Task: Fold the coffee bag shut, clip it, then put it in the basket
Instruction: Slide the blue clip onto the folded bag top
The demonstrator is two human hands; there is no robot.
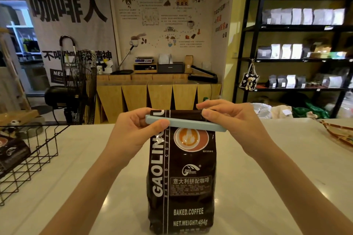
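A dark brown coffee bag (181, 177) stands upright on the white counter (267, 177) in the middle of the view. Its top is rolled down into a fold. A long pale blue clip (191, 123) lies across the bag just below that fold. My left hand (137, 129) pinches the clip's left end with thumb in front. My right hand (235, 120) holds the right end of the clip and the folded top. A black wire basket (32, 150) sits at the left edge of the counter.
Another dark coffee bag (11, 154) lies inside the wire basket. A woven tray (340, 133) pokes in at the counter's right edge. Beyond the counter stand a black fan (80, 86), a wooden bar and black shelves (298, 44) of bags.
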